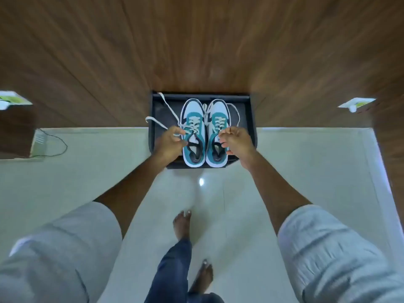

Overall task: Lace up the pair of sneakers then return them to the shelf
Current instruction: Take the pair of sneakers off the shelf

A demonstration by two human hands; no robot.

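Note:
Two teal, white and black sneakers stand side by side on a low black shelf (157, 110) against the wooden wall, toes pointing away from me. My left hand (169, 142) grips the left sneaker (194, 136) at its collar and laces. White lace ends (166, 106) trail loose to the left over the shelf edge. My right hand (237, 141) is on the outer side of the right sneaker (216, 127), fingers curled at its collar. A lace loop (237, 114) lies to the right of that shoe.
The shelf sits on a glossy pale tiled floor (87, 171) at the foot of a wood-panelled wall (196, 40). My bare feet (182, 224) stand below the shelf. A box with a black cable (54, 147) lies at the left.

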